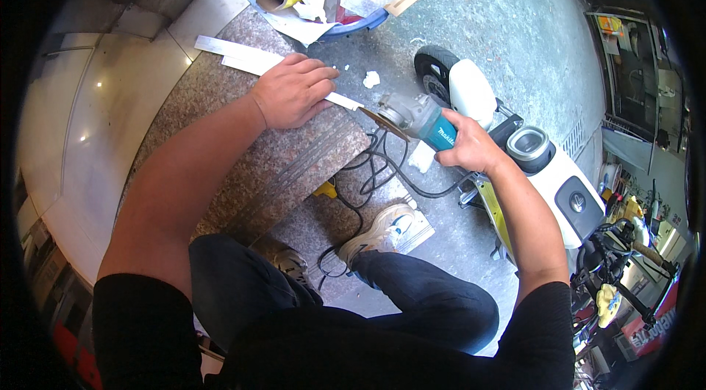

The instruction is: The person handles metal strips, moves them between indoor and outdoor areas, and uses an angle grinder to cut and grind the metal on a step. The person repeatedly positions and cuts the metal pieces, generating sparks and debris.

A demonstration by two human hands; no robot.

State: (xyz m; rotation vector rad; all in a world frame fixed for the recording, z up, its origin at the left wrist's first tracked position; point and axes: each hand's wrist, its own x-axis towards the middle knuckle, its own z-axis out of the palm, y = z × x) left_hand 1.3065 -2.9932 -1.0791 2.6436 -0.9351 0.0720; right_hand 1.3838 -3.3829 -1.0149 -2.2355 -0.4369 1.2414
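Observation:
My left hand presses down on a long white strip, its fingers bent over the strip near the edge of the speckled stone step. The strip's end sticks out past the step's edge on the right. In my right hand is a teal and grey angle grinder, gripped round its body. Its brown cutting disc is at the strip's projecting end; whether they touch I cannot tell. A black cord trails below the grinder.
A blue tub heaped with cardboard, a tube and plastic wrap stands beyond the step. On the right is a white scooter with a black wheel. Looped cord and a yellow object lie near my shoes. White scraps dot the floor.

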